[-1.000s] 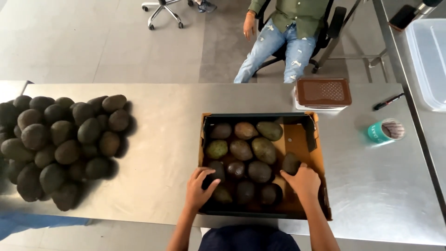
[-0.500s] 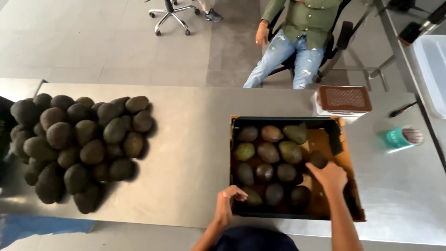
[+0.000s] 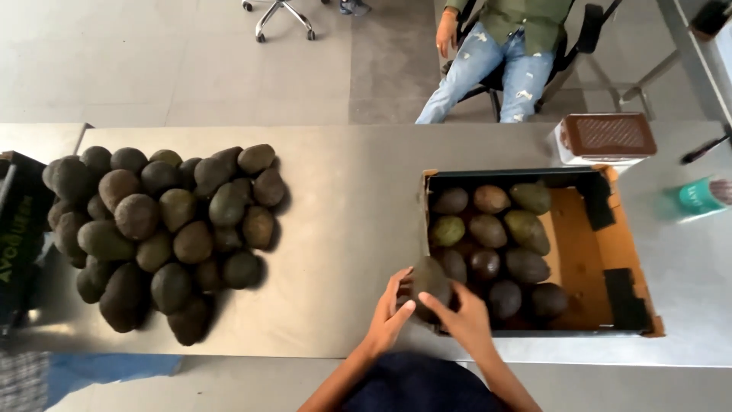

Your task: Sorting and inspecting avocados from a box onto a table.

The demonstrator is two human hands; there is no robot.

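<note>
Both my hands cup one dark avocado (image 3: 429, 279) at the near left corner of a cardboard box (image 3: 602, 252). My left hand (image 3: 391, 314) grips it from the left and my right hand (image 3: 462, 317) from the right. The box holds several green and brown avocados (image 3: 496, 233) laid in rows; its right part shows bare cardboard. A large pile of dark avocados (image 3: 160, 229) lies on the steel table (image 3: 343, 198) to the left, well apart from my hands.
A brown-lidded white container (image 3: 606, 139) and a teal can (image 3: 698, 198) stand behind and right of the box. A black crate (image 3: 19, 229) sits at the far left edge. A seated person in jeans (image 3: 503, 61) is beyond the table.
My view has swung right to left. Both hands left the box's inside and came together at its near left corner, closing on one avocado.
</note>
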